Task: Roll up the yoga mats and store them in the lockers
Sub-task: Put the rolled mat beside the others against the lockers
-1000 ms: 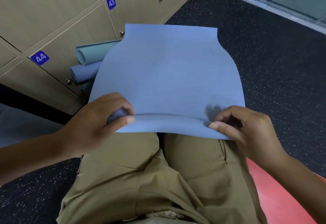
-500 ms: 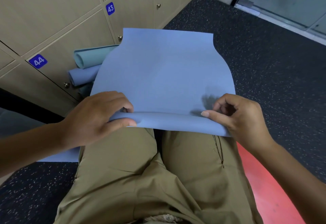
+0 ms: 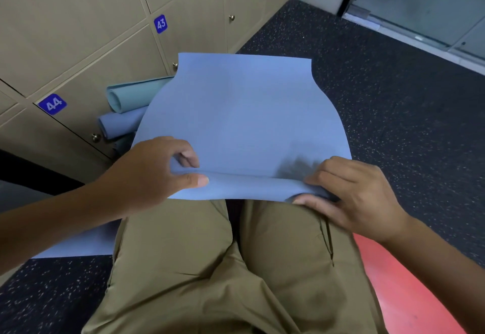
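Both hands, left hand [image 3: 154, 173] and right hand [image 3: 351, 194], pinch the blue yoga mat's [image 3: 244, 123] rolled near edge, roll axis left-right at mid-frame, flat sheet extending toward the upper frame.

Single head view, wide-angle, worn on person's head. Looks forward and steeply down over own lap. Close range: both forearms enter from lower left and lower right corners. Lockers [image 3: 86, 44] slant across upper left, dark floor [image 3: 393, 110] upper right. Edges bowed by lens. No second view.
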Motion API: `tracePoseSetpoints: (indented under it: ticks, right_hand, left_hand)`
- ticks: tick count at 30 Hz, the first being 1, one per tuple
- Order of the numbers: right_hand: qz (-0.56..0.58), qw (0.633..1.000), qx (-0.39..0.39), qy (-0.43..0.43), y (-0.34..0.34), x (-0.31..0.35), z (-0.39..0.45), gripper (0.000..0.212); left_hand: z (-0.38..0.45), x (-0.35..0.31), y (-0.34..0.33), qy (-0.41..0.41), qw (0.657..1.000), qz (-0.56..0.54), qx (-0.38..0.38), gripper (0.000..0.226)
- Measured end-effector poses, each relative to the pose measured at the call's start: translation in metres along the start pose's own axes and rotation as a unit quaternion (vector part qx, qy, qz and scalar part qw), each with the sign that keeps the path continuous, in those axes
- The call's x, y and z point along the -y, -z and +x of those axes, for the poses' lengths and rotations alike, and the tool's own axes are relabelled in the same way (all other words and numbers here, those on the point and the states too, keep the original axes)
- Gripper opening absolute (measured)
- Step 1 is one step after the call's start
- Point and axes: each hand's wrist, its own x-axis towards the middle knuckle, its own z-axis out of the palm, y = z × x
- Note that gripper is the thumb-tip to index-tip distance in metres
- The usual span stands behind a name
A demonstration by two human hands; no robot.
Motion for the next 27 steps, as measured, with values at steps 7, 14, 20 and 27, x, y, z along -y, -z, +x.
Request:
tracePoseSetpoints:
  ticks: [7, 14, 20, 27]
  right_hand:
    - [0.018, 0.988, 0.066, -0.135, -0.003, -0.002, 0.014, 0.043]
    - [0.063, 0.967, 0.066, -0.238, -0.001, 0.003, 0.020, 0.040]
    - [-0.002, 0.983, -0.018, -0.184, -0.012, 0.019, 0.022, 0.020]
    - [-0.053, 0.986, -0.019, -0.156, -0.019, 0.015, 0.018, 0.043]
  left_hand:
    - [-0.005, -0.007, -0.011, -0.071, 0.991, 0.053, -0.099, 0.013]
    - [-0.013, 0.012, -0.019, -0.237, 0.943, 0.189, -0.140, 0.047]
    - [0.001, 0.010, -0.014, -0.131, 0.981, 0.119, -0.084, 0.038]
    - [0.021, 0.006, -0.005, -0.038, 0.997, 0.059, -0.019, 0.029]
